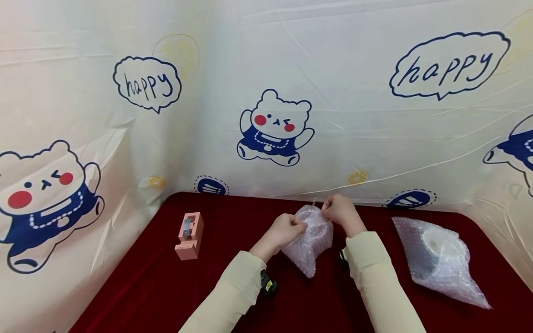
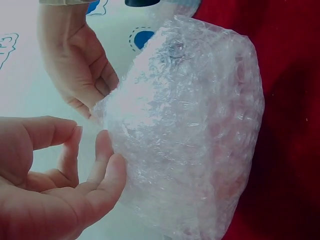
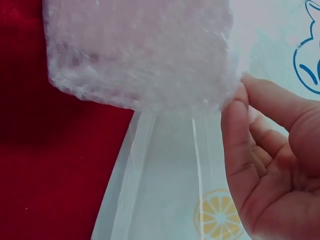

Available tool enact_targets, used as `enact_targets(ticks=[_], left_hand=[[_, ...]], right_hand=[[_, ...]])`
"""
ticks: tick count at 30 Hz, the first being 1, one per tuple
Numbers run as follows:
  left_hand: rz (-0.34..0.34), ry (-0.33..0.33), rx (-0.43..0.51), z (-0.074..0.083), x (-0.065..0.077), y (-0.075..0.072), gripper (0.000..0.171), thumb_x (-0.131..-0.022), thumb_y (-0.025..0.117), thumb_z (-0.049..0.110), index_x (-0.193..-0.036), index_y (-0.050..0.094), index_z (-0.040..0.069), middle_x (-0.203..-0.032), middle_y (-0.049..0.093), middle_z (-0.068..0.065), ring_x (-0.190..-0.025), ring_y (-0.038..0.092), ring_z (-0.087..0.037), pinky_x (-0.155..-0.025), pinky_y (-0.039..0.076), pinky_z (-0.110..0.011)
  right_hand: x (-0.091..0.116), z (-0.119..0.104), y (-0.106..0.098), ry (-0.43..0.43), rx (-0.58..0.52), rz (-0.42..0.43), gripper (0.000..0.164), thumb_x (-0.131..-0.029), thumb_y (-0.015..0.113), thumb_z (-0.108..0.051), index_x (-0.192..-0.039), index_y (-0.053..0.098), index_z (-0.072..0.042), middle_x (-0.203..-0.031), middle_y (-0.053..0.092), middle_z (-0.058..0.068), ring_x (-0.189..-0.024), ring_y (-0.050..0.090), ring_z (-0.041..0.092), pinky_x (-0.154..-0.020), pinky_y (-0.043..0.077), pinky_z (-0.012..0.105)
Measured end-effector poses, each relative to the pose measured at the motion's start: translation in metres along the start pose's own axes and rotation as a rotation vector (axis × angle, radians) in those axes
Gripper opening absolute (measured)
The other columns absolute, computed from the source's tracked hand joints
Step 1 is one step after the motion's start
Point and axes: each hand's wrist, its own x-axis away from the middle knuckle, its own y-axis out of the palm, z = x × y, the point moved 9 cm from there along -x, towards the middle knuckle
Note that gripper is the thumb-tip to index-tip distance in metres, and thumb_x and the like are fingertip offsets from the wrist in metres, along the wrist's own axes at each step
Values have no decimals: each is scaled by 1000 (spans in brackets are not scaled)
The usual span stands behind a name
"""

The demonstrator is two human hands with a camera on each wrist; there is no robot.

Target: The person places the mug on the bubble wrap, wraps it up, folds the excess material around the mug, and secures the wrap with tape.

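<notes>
A package in clear bubble wrap (image 1: 313, 233) is between the two hands over the dark red cloth; what it contains cannot be made out. My right hand (image 1: 342, 213) pinches the far right edge of the wrap between thumb and fingers, also visible in the right wrist view. On the other side, my left hand (image 1: 285, 230) has its fingertips at the wrap. The left wrist view shows that hand's thumb and a finger meeting tip to tip just off the wrap, with other fingers (image 2: 116, 172) against its edge. Whether a thin clear film lies between those tips is unclear.
A pink tape dispenser (image 1: 191, 236) with a roll in it stands at the left of the red cloth (image 1: 154, 282). Another bubble-wrapped package (image 1: 441, 259) lies at the right. A white printed curtain (image 1: 354, 138) hangs behind and at both sides.
</notes>
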Motion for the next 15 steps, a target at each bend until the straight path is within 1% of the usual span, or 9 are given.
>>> enact_targets(ticks=[3,6,10,15], left_hand=[[10,-7,5,0,1,-1,23,-94,55,14,-80,63,-2,-48,31,8,-45,25,-6,-47,29,-21],[27,-16,7,-1,1,-1,20,-94,56,15,-88,65,-3,-51,35,7,-48,29,-7,-50,32,-21],[43,-21,16,-3,2,-1,19,-93,57,15,-95,65,-2,-58,41,5,-53,35,-8,-53,34,-21],[50,-25,24,-4,3,-1,18,-93,57,15,-96,65,-2,-66,45,3,-56,38,-8,-54,35,-21]], right_hand=[[0,1,1,-3,-16,13,9,-81,63,-6,-75,58,-3,-66,58,4,-61,51,15,-56,41,24],[2,0,1,-23,-9,30,10,-84,65,-7,-76,59,-3,-70,59,6,-63,52,16,-58,42,25],[3,-3,2,-52,34,50,10,-86,64,-8,-78,62,-3,-76,62,9,-66,52,18,-58,42,25],[8,-7,4,-73,103,57,10,-89,64,-11,-87,68,-2,-88,67,15,-70,54,20,-60,45,27]])
